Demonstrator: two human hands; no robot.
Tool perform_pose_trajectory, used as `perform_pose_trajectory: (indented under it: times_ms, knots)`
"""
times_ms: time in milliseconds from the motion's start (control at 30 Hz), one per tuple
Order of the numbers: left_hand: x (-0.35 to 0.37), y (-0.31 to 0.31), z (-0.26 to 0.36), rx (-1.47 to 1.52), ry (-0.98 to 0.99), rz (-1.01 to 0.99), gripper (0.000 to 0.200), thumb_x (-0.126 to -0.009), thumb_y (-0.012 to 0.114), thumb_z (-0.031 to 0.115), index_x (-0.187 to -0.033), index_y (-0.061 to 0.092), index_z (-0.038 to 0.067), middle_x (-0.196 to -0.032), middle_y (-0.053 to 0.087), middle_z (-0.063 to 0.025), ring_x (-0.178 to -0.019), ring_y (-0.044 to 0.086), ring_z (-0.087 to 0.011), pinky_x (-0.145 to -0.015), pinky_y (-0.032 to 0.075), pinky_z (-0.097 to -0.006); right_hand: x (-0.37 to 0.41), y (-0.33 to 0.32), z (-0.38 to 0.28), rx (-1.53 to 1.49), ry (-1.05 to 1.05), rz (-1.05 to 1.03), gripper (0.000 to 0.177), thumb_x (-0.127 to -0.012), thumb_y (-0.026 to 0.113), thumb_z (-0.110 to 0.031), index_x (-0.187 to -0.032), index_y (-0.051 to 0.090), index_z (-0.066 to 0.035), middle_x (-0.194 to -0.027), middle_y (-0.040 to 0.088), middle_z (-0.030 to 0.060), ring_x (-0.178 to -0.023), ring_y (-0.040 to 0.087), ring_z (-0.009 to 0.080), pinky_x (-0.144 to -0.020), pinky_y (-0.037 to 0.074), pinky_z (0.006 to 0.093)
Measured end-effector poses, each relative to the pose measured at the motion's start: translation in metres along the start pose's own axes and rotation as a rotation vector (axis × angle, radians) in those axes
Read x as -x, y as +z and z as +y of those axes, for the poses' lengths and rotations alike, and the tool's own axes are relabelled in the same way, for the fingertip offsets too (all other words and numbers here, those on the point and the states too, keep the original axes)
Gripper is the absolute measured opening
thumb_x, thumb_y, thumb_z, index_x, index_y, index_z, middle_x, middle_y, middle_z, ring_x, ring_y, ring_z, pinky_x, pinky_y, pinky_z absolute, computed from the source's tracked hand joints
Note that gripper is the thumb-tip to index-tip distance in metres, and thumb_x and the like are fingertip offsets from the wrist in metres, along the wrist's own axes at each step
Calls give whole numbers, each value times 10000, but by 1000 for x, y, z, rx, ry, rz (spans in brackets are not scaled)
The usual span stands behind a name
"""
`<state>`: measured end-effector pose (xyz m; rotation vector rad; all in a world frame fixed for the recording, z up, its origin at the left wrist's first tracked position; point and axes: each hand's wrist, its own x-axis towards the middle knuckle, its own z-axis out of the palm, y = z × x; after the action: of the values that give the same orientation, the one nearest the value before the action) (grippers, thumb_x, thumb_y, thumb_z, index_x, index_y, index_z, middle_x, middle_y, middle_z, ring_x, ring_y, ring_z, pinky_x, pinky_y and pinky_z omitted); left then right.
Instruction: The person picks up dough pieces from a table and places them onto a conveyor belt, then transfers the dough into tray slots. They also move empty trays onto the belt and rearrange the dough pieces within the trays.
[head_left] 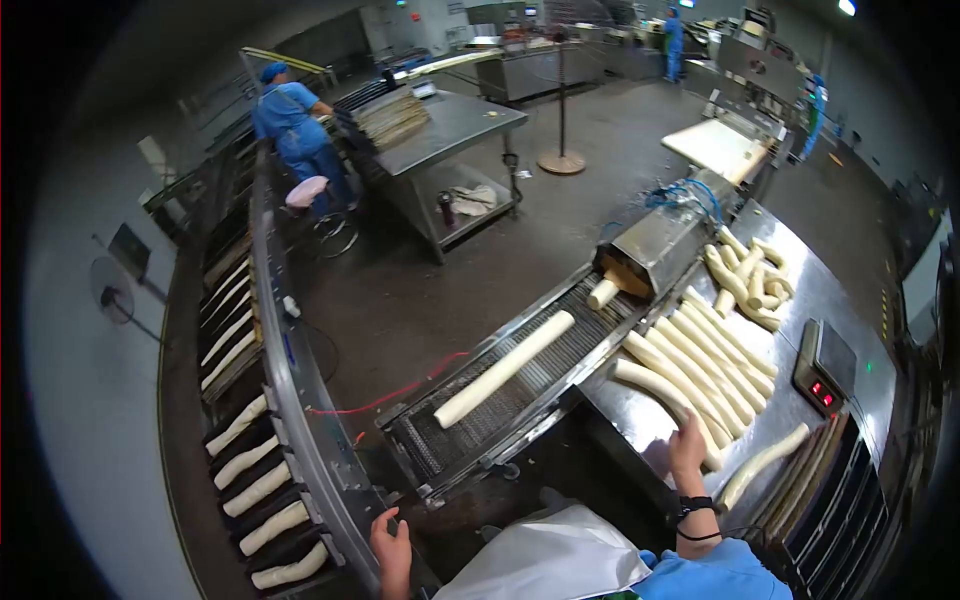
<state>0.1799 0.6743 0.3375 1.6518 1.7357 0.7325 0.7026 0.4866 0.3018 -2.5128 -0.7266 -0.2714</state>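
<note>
My right hand (pixel 687 452), wearing a dark wristband, is at the near end of a curved dough roll (pixel 650 382) on the steel table. Its thumb is raised beside the roll, and it looks open; whether the fingers press on the dough is hard to see. Several long pale dough rolls (pixel 715 352) lie side by side just beyond. Low in the view, my left hand (pixel 391 548) hovers with nothing in it, thumb apart from the loosely bent fingers. A long straight dough roll (pixel 505 368) rests on the mesh conveyor (pixel 440 440) between my hands.
Another roll (pixel 604 293) emerges from the metal machine (pixel 665 240). A dough heap (pixel 750 275), a scale (pixel 825 365) and a single roll (pixel 765 465) lie to the right. Dark trays with dough (pixel 262 490) line the left conveyor. A co-worker (pixel 300 130) in blue stands far left.
</note>
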Motion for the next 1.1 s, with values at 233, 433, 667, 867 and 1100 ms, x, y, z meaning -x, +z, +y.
perform_pose_trajectory:
  times_ms: [233, 433, 667, 867, 1100]
  knots:
    - [51, -17, -52, 49, -101, 174, 279, -805, 653, 12, -1085, 652, 14, -1091, 659, -140, -1053, 616, -269, -941, 462, -370, -18, 89, -226, -402, -794, -591, 424, -713, 600, 1, -1135, 607, -43, -1051, 611, 186, -993, 591, 375, -850, 500, 436]
    - [98, -50, -42, 13, -377, 339, 280, -828, 633, -3, -1107, 632, -17, -1055, 667, -116, -1009, 628, -190, -905, 483, -334, 40, 173, -374, -227, -1338, -526, 503, -761, 631, -101, -1256, 545, -76, -1189, 552, 157, -1146, 527, 343, -995, 389, 502]
    - [130, -57, -95, 61, -430, 373, 283, -921, 606, 60, -1200, 609, 13, -1108, 667, -111, -1014, 631, -230, -917, 494, -340, 76, 194, -442, 72, -1309, -746, 312, -801, 640, -169, -1097, 589, -82, -1082, 599, 100, -1107, 547, 289, -949, 408, 461]
    - [35, -70, -65, 252, -425, 253, 274, -847, 617, -9, -1121, 624, -19, -1065, 668, -105, -989, 630, -165, -890, 488, -311, 58, 197, -432, -460, -929, -1054, 393, -703, 743, -175, -1044, 625, -20, -1066, 632, 178, -1059, 593, 345, -911, 470, 424]
    - [-74, -58, -47, 358, -180, -133, 318, -866, 599, -32, -1183, 586, -26, -1166, 641, -137, -1122, 604, -221, -993, 447, -331, -55, 88, -287, -1440, 656, -632, 244, -777, 712, -29, -990, 597, -63, -865, 625, 31, -771, 609, 179, -699, 504, 302]
